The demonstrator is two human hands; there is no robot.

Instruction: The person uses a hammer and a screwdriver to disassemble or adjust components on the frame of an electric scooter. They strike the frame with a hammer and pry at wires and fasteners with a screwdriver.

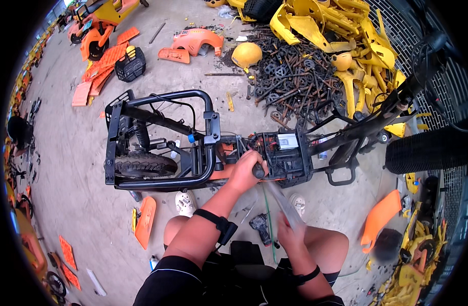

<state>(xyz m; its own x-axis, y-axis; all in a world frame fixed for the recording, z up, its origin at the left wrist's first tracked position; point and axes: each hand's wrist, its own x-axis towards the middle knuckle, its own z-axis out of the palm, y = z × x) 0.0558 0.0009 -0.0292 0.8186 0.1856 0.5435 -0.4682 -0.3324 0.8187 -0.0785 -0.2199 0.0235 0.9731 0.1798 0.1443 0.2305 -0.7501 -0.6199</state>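
Observation:
Across in front of me lies a stripped black scooter frame (pixel 209 153), with its wheel (pixel 145 164) at the left. My left hand (pixel 244 172) is closed round a tool with a dark, rounded handle (pixel 258 171). It is over the open middle of the frame, beside the compartment with wires and a silver box (pixel 288 141); the tool's working end is hidden. Lower and to the right, my right hand (pixel 291 233) is blurred by motion, its fingers closed on a long greyish tool (pixel 285 206). That tool is smeared, so its kind does not show.
A black cordless drill (pixel 260 228) lies on the floor between my legs, next to a green cord (pixel 269 219). Orange panels (pixel 146 223) lie around. Beyond the frame are a heap of rusty metal parts (pixel 300 71) and yellow plastic shells (pixel 315 25). A black ribbed cylinder (pixel 422 151) stands at right.

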